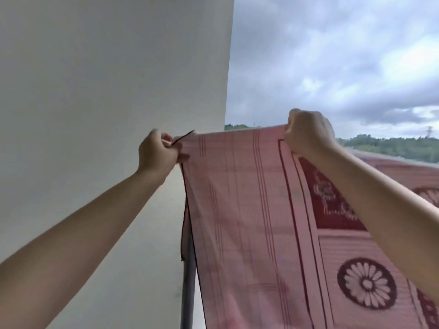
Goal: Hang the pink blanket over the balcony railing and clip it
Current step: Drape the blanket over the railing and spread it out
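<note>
The pink blanket (249,210) is held up beside the white wall (107,91), its top edge pulled taut between both hands. Its left corner is pinched in the clenched left hand (158,153) — the right hand (308,134) is fisted over the edge further along, probably to keep it flat for draping over the rail, which is hidden; only a grey post (188,281) is seen below.

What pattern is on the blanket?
Pink blanket with thin dark red stripes, dark red panels and a round flower motif; head view.
</note>
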Demonstrator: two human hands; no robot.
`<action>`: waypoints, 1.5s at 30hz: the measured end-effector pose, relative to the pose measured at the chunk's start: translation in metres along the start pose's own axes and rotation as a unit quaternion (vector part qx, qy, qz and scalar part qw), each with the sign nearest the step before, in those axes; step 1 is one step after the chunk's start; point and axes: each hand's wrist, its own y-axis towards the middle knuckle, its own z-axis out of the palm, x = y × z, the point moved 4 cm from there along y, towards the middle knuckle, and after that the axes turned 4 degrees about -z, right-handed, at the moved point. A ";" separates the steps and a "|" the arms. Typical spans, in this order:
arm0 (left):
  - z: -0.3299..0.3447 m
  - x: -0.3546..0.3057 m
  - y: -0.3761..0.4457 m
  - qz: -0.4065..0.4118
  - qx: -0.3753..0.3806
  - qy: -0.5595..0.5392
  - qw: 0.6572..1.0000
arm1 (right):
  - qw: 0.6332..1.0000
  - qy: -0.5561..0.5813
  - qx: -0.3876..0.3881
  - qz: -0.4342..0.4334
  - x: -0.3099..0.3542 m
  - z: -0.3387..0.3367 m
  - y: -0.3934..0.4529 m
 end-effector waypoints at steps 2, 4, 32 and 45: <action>0.019 -0.025 0.031 0.073 -0.030 0.065 0.995 | 1.000 -0.011 0.006 0.020 -0.002 0.001 0.037; 0.041 -0.045 0.053 0.129 -0.048 0.178 0.974 | 0.995 -0.060 0.072 0.037 -0.004 0.016 0.065; -0.012 0.103 -0.090 -0.059 0.241 0.161 0.955 | 0.928 -0.163 0.163 -0.292 0.032 0.037 -0.065; -0.011 0.051 -0.052 -0.046 0.118 -0.055 0.990 | 0.900 -0.145 0.287 -0.295 0.034 0.033 -0.058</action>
